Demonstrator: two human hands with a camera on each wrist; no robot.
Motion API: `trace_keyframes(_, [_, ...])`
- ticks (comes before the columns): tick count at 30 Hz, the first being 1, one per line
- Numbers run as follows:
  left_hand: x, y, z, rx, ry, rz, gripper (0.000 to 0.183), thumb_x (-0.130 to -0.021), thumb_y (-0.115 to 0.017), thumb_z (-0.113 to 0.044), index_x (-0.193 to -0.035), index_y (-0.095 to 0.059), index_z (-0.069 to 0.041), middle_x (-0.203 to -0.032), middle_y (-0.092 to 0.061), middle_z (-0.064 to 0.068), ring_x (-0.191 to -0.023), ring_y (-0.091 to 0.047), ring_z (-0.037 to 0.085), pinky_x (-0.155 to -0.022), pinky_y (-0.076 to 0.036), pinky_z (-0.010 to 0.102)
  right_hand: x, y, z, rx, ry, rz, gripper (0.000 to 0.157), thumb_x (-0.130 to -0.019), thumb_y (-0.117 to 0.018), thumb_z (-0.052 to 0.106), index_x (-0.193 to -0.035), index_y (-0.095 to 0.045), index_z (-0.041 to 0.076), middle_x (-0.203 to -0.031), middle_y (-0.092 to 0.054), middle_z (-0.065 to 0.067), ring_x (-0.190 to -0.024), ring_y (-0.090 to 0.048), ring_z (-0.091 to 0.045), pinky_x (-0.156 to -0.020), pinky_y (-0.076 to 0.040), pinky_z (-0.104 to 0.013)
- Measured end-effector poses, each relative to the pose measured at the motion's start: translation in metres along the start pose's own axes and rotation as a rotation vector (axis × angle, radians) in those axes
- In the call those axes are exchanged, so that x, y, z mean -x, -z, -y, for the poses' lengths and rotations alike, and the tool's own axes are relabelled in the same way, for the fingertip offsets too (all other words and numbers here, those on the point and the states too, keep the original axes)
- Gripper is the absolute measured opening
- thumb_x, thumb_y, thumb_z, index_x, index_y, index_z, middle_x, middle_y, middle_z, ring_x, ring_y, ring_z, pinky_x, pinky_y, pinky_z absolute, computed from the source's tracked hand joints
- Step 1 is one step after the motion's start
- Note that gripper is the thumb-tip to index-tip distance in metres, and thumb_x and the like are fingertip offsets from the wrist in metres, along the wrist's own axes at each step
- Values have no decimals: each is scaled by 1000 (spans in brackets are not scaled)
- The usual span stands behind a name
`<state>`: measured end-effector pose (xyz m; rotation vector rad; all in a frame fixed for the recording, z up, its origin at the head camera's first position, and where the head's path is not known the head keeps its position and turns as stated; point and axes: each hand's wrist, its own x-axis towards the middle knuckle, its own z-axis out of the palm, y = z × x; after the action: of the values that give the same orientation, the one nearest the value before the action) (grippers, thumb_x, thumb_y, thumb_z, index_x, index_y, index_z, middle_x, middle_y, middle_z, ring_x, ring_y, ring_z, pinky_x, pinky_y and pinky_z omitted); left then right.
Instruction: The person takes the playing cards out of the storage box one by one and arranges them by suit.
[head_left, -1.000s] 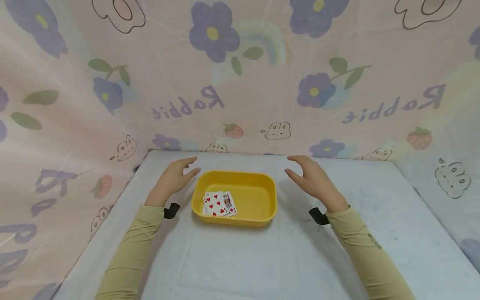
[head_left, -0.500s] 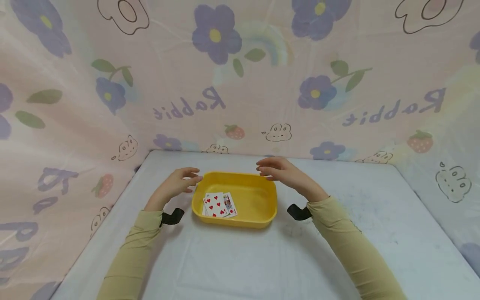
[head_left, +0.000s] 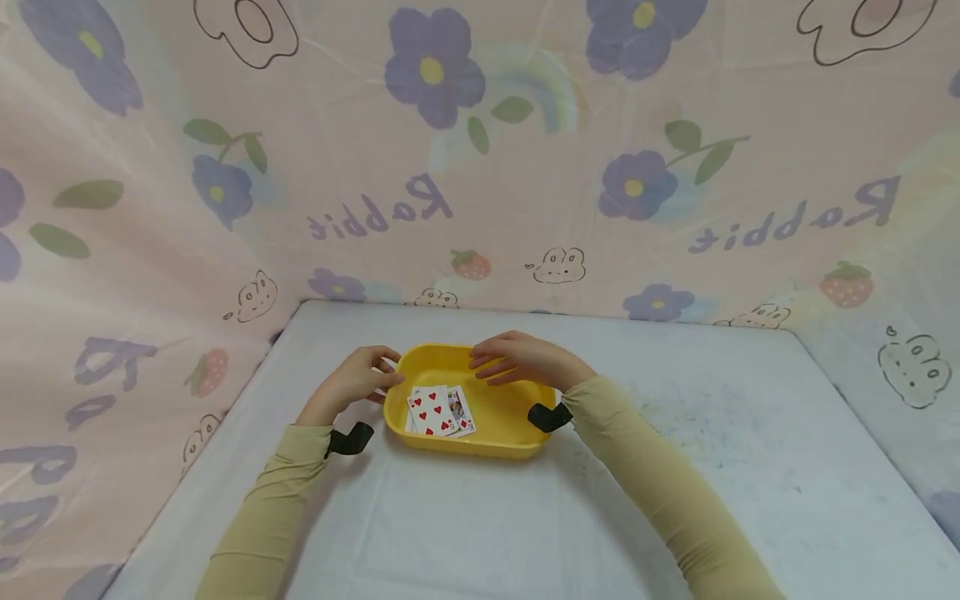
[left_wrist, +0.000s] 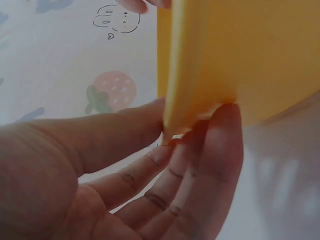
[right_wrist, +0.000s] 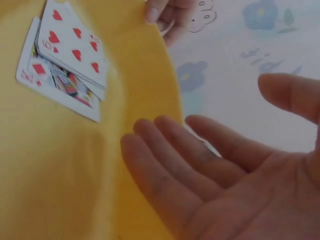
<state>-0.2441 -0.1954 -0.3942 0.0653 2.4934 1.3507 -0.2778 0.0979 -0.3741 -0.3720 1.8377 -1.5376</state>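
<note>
A yellow plastic tub (head_left: 498, 421) with rounded corners stands on the table. In its left part lie playing cards: a six of hearts (head_left: 430, 408) on top, with a king of diamonds (head_left: 462, 408) showing from under it. My left hand (head_left: 351, 387) pinches the tub's left rim, thumb at the edge and fingers against the outer wall, as the left wrist view shows. Over the tub's far right part is my right hand (head_left: 528, 360), which holds nothing. Its fingers (right_wrist: 165, 172) are extended and the thumb is spread apart in the right wrist view.
A white cloth (head_left: 450, 525) covers the table. Behind and beside it hang pink sheets (head_left: 517, 200) printed with flowers and rabbits. A black camera mount (head_left: 550, 417) sits at the right wrist, another black mount (head_left: 350, 438) at the left.
My right hand has moved left from beside the tub to over its far right part. My left hand has come down and taken hold of the left rim. Cards and tub stay put.
</note>
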Motion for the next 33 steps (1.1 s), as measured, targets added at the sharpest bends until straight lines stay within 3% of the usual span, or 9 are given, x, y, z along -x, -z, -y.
trace_keyframes(6, [-1,0,0,-16,-8,2,39,-90,-66,-8,-125,-51,4,-92,-56,16,-70,-61,21,-61,-56,34,-20,-8,-7,-70,-91,32,46,-101,-47,26,-132,-47,-7,-133,-49,-26,-123,-49,-38,-102,-38,-50])
trace_keyframes(16, [-2,-2,4,-12,1,-3,37,-91,-65,-8,-124,-51,2,-92,-55,15,-71,-60,22,-60,-56,33,-41,-18,-20,-206,-208,-29,56,-100,-45,38,-134,-44,-7,-133,-49,-24,-122,-48,-37,-99,-41,-49])
trace_keyframes(25, [-1,-2,3,-23,-2,-11,37,-91,-65,-8,-124,-51,2,-92,-56,15,-71,-60,22,-60,-56,32,-47,-30,-22,-251,-266,22,57,-99,-46,38,-134,-42,-7,-130,-51,-24,-111,-56,-38,-94,-45,-51])
trace_keyframes(33, [-2,-3,3,-14,-4,-8,37,-92,-64,-7,-125,-51,2,-93,-55,15,-71,-60,23,-60,-55,32,-52,-39,-18,-215,-303,38,59,-98,-48,40,-132,-45,-8,-126,-54,-25,-110,-57,-37,-93,-47,-49])
